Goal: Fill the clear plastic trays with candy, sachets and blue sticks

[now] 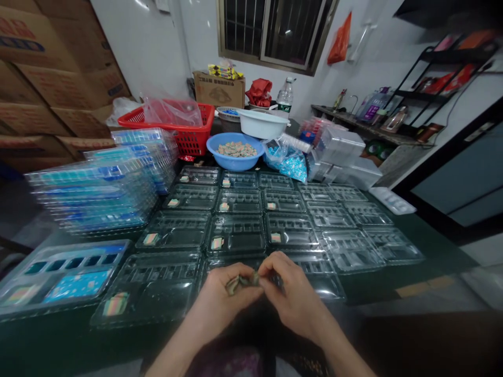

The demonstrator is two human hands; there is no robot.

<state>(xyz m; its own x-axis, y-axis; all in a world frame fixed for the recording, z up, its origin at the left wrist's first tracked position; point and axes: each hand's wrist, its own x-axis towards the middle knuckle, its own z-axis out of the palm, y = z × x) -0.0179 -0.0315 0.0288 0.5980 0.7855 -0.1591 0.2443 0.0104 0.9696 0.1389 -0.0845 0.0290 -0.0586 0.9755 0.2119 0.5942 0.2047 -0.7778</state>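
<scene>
1. Two bare hands, the left hand (222, 298) and the right hand (294, 296), share one clenched grip on a small striped piece (239, 284), held above a clear plastic compartment tray (318, 285).
2. Squeezing too hard could crumble the piece (it may be soft); a slip could drop it onto the tray.
3. Both hands hide most of the piece, so its full shape is hard to make out.

Light seems to fall evenly from overhead, leaving white glare on the clear plastic blister trays (239, 235). Fisheye distortion bends the stacked brown cardboard boxes (51, 78) at left, and the lower corners fall dark.
</scene>
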